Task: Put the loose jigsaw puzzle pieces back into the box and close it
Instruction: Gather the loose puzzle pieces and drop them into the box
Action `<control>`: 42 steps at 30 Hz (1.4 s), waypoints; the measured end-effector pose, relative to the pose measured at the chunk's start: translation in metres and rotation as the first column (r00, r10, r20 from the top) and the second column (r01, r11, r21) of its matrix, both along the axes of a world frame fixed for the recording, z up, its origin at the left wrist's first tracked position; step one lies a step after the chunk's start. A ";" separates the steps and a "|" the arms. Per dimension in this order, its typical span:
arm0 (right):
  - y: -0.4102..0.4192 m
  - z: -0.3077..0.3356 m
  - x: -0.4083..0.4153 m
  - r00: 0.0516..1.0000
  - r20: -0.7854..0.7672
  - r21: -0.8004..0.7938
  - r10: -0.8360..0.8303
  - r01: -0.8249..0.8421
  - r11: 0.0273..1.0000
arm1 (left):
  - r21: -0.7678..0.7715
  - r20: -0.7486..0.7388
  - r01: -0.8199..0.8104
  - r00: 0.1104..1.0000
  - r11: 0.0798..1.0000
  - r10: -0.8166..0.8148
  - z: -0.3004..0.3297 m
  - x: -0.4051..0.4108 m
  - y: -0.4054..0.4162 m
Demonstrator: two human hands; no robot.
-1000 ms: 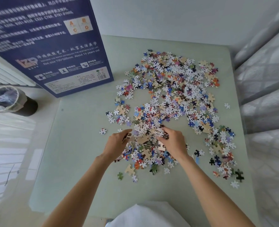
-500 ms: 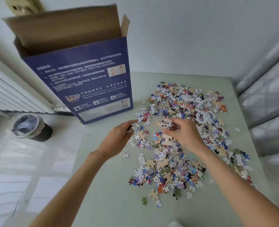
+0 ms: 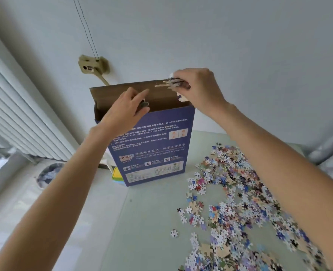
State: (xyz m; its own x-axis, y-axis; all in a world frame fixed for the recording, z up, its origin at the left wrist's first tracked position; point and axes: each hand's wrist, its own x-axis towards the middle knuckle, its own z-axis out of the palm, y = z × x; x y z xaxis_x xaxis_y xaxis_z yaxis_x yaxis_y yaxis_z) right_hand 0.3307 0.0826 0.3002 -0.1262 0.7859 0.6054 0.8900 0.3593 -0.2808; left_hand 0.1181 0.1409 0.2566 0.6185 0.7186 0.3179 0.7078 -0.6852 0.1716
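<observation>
Brown cardboard shows inside the open box (image 3: 152, 145), upright at eleven o'clock on the table (image 3: 142, 231). Right hand (image 3: 199, 89) pinches pieces (image 3: 172, 83) above its mouth; left hand (image 3: 126, 108) curls over something dark. Most of the scattered puzzle (image 3: 240, 202) remains at three o'clock; flaps unclosed

the box (image 3: 154, 149) is standing upright at the table's (image 3: 142, 222) far left corner, top flaps open. loose puzzle pieces (image 3: 236, 202) are lying spread across the table to the right of the box. the left hand (image 3: 125, 109) is hovering at the box opening; the right hand (image 3: 197, 89), gripping a clump of pieces (image 3: 171, 83), is hanging above the opening's right end. a bin (image 3: 48, 174) is sitting on the floor left of the table.
</observation>
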 end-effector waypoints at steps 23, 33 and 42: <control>0.021 -0.015 -0.025 0.991 0.130 -0.303 -0.024 0.063 0.951 | 0.290 0.173 -0.020 0.984 0.957 -0.031 -0.017 -0.021 -0.015; -0.189 -0.187 0.014 0.972 -0.080 -0.268 -0.221 0.193 0.944 | 0.179 0.309 0.200 0.918 0.963 -0.248 -0.115 0.024 -0.151; -0.345 -0.315 0.086 0.845 0.031 -0.848 -0.535 0.305 0.434 | -0.691 -0.379 -0.239 0.923 0.683 -0.061 -0.262 0.086 -0.266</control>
State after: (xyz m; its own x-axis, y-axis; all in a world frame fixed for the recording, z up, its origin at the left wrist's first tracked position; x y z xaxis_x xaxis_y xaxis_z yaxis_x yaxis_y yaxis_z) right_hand 0.4164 -0.2622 -0.0144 0.3997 0.8475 -0.3494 0.7377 -0.5236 -0.4262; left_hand 0.2038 -0.1255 -0.0056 0.4951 0.6845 -0.5350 0.8688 -0.3858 0.3104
